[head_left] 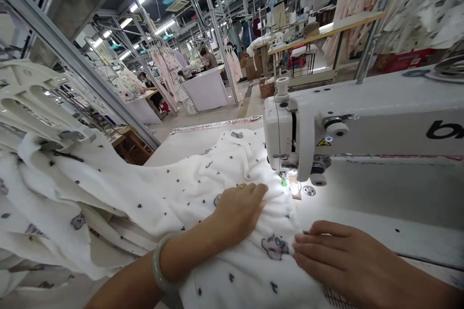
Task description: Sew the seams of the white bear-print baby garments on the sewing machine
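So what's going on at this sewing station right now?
A person is working a white fleecy fabric with small dark prints at a white industrial sewing machine. The left hand, a pale green bangle on its wrist, presses the fabric flat near the needle. The right hand lies flat on the fabric's near edge. Other people work at tables behind.

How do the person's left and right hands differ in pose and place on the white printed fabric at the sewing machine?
The left hand lies farther forward, fingers reaching toward the presser foot, while the right hand sits nearer the camera at the fabric's edge. The left wrist wears a pale green bangle; the right wrist shows none. The left hand presses down on bunched cloth; the right lies flat, fingers pointing left. Both rest palm-down on the white printed fabric.
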Demonstrator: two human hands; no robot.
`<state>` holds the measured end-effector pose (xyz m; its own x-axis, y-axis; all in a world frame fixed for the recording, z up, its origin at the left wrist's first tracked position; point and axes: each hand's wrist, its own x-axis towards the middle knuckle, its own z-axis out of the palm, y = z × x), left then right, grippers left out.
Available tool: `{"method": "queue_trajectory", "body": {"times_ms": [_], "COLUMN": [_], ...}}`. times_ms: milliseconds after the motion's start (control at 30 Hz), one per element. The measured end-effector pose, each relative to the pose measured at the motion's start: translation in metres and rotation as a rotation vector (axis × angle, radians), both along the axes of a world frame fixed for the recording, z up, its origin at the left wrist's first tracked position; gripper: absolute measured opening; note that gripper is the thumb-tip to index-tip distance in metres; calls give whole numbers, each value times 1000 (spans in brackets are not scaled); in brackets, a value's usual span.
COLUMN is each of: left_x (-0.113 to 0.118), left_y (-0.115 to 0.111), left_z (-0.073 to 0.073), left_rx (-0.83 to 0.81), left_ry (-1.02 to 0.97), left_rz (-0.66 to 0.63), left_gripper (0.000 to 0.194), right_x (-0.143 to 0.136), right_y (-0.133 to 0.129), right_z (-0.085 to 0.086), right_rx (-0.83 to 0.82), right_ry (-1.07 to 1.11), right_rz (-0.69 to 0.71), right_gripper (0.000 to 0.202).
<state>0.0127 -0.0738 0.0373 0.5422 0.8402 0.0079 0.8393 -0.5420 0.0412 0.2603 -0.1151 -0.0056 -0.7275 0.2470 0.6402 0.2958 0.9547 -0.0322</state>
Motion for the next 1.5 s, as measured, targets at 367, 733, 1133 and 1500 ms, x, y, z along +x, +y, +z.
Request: {"method": "queue_trajectory", "body": {"times_ms": [367,733,1133,1500], "left_x": [-1,9,12,8], "left_y": [17,52,44,43], "left_z": [-8,-9,7,-23], "left_rx": [65,-24,-59,-61], "left_ry": [15,11,-41,-61], "left_rz": [-511,-484,-401,-422], "left_gripper": [41,38,28,34], "right_x": [-8,-3,-8,-10], "right_y": [1,25,28,37], "right_z": [0,8,-14,-3], "right_rx": [-88,-31,-158,-188], "right_ry": [-8,-24,112,-2], "right_rz": [41,-31,-105,-177], "right_gripper": [41,37,31,32]}}
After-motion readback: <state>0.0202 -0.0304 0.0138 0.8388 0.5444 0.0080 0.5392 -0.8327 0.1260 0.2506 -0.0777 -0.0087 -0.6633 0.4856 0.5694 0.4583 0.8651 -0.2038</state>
